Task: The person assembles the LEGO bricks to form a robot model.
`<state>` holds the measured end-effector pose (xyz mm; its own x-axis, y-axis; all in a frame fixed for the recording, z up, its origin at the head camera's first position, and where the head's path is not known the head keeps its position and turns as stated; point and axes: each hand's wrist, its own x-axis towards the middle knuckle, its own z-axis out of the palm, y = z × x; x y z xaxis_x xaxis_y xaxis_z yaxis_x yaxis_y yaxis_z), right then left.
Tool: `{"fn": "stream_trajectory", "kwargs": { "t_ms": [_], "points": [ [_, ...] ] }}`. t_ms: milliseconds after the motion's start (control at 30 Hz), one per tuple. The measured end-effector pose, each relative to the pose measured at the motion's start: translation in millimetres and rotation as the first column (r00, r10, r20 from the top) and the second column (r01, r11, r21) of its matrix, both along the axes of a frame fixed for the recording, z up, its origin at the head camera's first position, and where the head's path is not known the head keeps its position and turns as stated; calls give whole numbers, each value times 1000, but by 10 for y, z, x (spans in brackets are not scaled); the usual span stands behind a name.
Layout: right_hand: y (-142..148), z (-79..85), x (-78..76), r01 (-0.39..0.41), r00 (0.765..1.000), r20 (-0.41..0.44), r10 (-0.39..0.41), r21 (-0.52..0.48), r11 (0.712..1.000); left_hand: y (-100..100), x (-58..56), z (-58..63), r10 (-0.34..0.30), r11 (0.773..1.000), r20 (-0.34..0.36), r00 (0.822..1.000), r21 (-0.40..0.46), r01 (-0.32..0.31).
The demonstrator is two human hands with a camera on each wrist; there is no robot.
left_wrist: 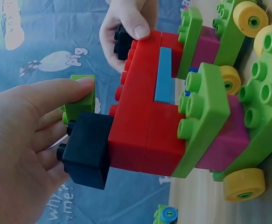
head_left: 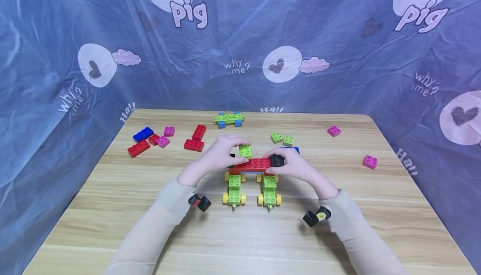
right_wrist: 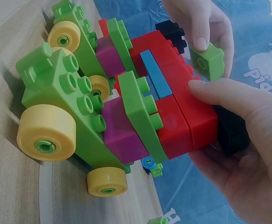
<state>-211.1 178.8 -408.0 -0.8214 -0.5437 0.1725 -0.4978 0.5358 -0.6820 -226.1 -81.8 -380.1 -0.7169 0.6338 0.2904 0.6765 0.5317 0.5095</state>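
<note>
L hand point(head_left: 219, 154), centre of head frame: thumb + fingers pinch lime-green brick point(head_left: 245, 151) just above red beam point(head_left: 253, 165); gap betw. brick & studs visible in L wrist view. R hand point(head_left: 296, 164), right of centre: clamped round R end of beam, thumb on red, fingers behind by black brick point(head_left: 278, 160). 2nd black brick point(left_wrist: 87, 154) at beam's L end, lower left of L wrist frame. Beam spans two green wheeled bases point(head_left: 269, 197) w/ yellow wheels point(head_left: 226, 198), mid-frame, lower; purple bricks point(left_wrist: 229, 135) in each stack. Blue-wheeled green base point(head_left: 230, 119) upper centre, on table point(head_left: 263, 241). Loose pink brick point(head_left: 370, 162) at right, blue brick point(head_left: 143, 134) at left.
</note>
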Motion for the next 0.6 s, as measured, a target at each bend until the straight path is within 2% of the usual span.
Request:
{"fn": "stream_trajectory", "kwargs": {
  "t_ms": [300,600],
  "points": [
    [4,-29,-11,-1,1000,-9,1,-3,1000,18,23,-73,-20,1000,13,1000,-8,20],
    [5,-29,-16,1,1000,-8,-1,-1,1000,10,54,-75,-30,999,43,999,-45,32]
  ]
}}
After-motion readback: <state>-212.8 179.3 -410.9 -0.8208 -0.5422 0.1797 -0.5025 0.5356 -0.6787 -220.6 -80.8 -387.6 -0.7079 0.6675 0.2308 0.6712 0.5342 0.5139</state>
